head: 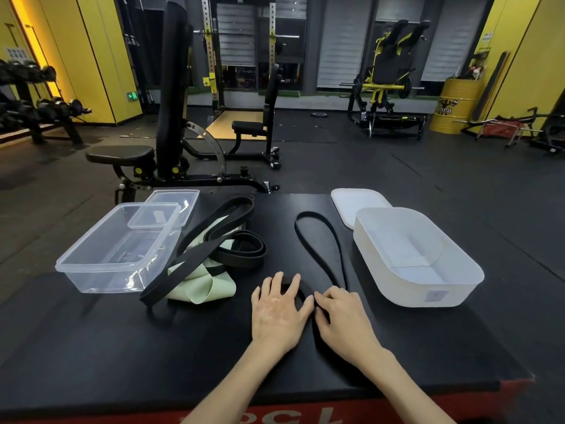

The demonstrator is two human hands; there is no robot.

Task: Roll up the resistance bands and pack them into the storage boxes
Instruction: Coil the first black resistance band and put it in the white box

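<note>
A: Head view: where's the thin black band (307, 213)?
B: On the bench (183, 347), looped just left of the white box (397, 289). The left hand (279, 310) presses its near end, fingers spread; the right hand (339, 310) pinches it.
A: Handling?
B: Probably light, floppy and springy, so grip the coil itself. The white box holds nothing, nor does the clear box (91, 272) far left of it.

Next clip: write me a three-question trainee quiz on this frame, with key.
1. True or false: the white box holds a rolled band.
2. Which band do the left hand and right hand touch? A the thin black band; B the light green one; C the wide black one.
3. How many boxes stand open, lids off?
Key: 1 false; 2 A; 3 two: white box, clear box.
</note>
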